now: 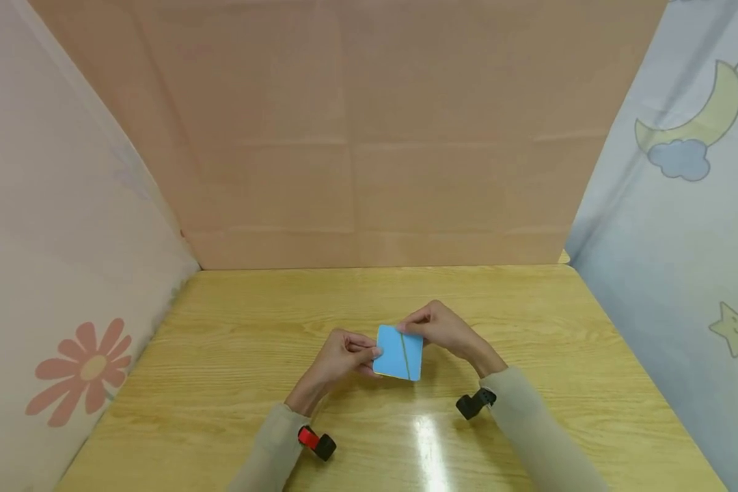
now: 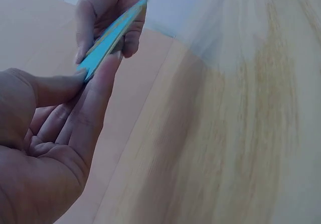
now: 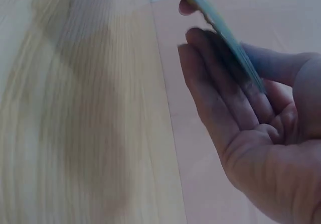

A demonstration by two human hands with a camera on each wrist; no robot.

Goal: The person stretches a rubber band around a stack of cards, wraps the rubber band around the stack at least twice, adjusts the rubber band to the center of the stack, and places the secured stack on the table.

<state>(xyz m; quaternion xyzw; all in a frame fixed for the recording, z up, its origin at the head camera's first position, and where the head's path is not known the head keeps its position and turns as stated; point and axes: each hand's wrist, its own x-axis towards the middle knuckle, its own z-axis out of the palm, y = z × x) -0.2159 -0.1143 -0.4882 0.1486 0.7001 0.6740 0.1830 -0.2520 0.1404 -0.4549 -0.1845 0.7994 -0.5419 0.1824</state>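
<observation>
A thin blue square card (image 1: 389, 357) with rounded corners is held up above the table in the head view. A narrow yellowish-brown band runs slantwise across its face, and a yellow edge shows along the bottom. My left hand (image 1: 343, 355) pinches the card's left side, thumb on the face and fingers behind. At the upper right, my right hand (image 1: 445, 331) pinches it near the top of the band. Seen nearly edge-on in the left wrist view, the card (image 2: 109, 42) spans both hands. The right wrist view shows the card (image 3: 225, 38) between thumb and fingers.
A light wood-grain table (image 1: 234, 328) lies beneath both hands. A plain tan backdrop (image 1: 357, 137) stands along its far edge. Printed cloths hang at both sides, with a flower (image 1: 89, 369) on the left and a moon (image 1: 707, 109) on the right.
</observation>
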